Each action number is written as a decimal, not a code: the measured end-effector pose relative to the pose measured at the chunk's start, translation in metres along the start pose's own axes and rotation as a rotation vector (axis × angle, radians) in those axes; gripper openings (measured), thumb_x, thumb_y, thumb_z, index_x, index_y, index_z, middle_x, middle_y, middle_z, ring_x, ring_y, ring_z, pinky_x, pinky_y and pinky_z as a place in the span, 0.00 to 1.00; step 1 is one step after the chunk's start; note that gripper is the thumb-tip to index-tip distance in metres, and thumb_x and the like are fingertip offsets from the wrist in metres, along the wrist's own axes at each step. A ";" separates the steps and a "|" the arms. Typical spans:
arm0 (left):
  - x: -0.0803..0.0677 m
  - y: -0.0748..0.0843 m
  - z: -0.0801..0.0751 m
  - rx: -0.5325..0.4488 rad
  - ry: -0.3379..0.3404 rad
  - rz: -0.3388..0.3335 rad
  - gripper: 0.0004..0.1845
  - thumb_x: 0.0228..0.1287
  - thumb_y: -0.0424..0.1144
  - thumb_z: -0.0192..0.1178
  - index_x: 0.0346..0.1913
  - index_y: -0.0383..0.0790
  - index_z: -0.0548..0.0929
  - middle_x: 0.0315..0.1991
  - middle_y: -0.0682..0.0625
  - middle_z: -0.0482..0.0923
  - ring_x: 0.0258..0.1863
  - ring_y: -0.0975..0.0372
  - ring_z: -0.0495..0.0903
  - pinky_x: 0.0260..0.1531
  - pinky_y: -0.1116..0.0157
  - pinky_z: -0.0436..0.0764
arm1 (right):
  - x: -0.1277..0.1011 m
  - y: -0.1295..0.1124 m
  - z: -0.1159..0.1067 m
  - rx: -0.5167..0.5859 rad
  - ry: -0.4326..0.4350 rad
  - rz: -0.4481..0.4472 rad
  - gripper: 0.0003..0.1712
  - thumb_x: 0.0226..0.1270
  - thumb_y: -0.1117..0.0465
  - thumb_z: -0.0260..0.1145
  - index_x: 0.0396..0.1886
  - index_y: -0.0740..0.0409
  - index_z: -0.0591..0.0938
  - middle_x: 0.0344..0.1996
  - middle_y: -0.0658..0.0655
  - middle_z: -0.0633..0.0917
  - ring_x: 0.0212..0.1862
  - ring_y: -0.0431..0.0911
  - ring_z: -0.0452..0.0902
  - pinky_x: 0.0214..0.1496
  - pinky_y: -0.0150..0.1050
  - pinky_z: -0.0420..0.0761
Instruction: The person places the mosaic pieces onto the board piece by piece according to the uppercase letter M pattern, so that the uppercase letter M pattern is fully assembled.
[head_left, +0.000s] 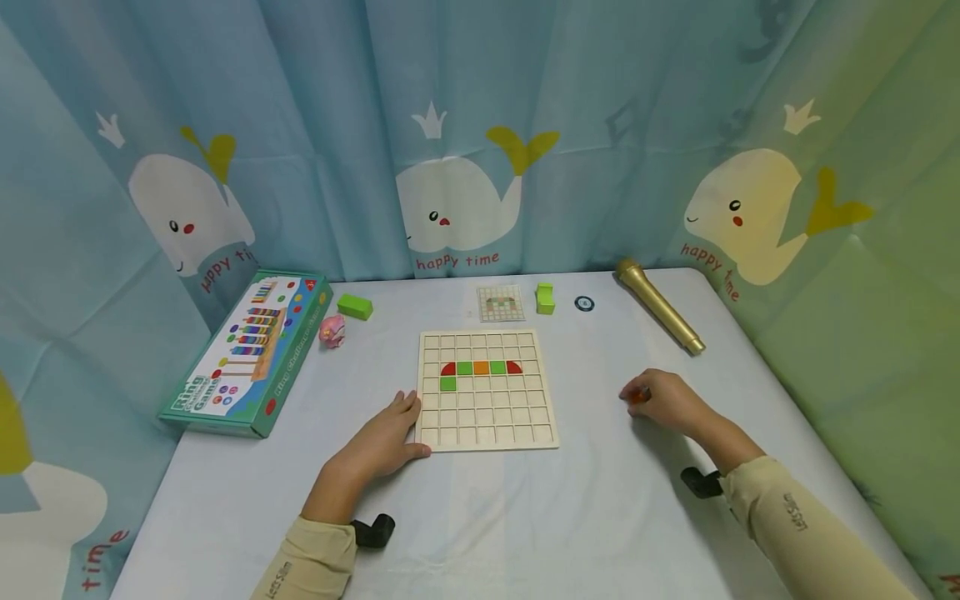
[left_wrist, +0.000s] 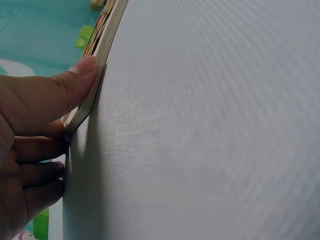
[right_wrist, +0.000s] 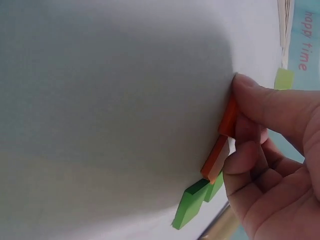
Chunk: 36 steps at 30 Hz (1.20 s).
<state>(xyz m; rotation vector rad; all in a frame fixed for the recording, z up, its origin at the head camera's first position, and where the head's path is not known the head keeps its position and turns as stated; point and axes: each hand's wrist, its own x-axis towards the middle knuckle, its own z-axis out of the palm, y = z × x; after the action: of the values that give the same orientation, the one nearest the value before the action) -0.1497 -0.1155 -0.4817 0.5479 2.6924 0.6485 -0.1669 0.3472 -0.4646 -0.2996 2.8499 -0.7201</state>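
Observation:
A wooden grid board (head_left: 487,389) lies mid-table with red, green and orange tiles in its second row and one green tile below. My left hand (head_left: 386,442) rests against the board's lower left corner, thumb on its front edge (left_wrist: 87,102) and fingers straight beside it. My right hand (head_left: 663,400) sits on the table to the right of the board and pinches an orange-red tile (right_wrist: 227,120) between thumb and fingers. A second orange tile (right_wrist: 214,159) and green tiles (right_wrist: 192,209) lie under that hand.
A ring-game box (head_left: 247,354) lies at the left. A green block (head_left: 355,306), a pink toy (head_left: 332,331), a pattern card (head_left: 501,302), another green block (head_left: 545,297), a small dark disc (head_left: 584,303) and a gold microphone (head_left: 660,306) stand behind the board. Curtains surround the table.

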 end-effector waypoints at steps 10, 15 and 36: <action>-0.001 0.000 0.000 0.003 0.002 0.016 0.46 0.63 0.47 0.71 0.75 0.26 0.62 0.77 0.36 0.55 0.78 0.45 0.50 0.72 0.49 0.59 | -0.003 0.006 0.001 -0.032 0.049 -0.016 0.06 0.59 0.66 0.76 0.34 0.60 0.87 0.32 0.52 0.83 0.36 0.45 0.76 0.38 0.43 0.77; -0.001 -0.001 0.000 0.002 0.002 0.019 0.45 0.63 0.47 0.71 0.74 0.26 0.62 0.77 0.35 0.55 0.77 0.44 0.51 0.72 0.49 0.59 | -0.002 0.006 0.002 -0.037 0.071 -0.024 0.05 0.60 0.63 0.76 0.32 0.57 0.87 0.30 0.49 0.83 0.34 0.43 0.74 0.37 0.42 0.75; 0.000 0.000 0.001 0.009 0.000 0.007 0.46 0.62 0.48 0.71 0.75 0.27 0.62 0.77 0.37 0.55 0.78 0.45 0.50 0.72 0.49 0.59 | 0.014 -0.017 0.006 -0.011 0.189 -0.098 0.07 0.62 0.64 0.75 0.38 0.60 0.89 0.29 0.50 0.83 0.32 0.43 0.75 0.33 0.41 0.76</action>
<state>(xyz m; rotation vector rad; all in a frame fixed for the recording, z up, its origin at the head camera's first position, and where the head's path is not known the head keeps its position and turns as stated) -0.1497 -0.1152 -0.4829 0.5598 2.6956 0.6378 -0.1763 0.3269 -0.4632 -0.3958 3.0359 -0.7908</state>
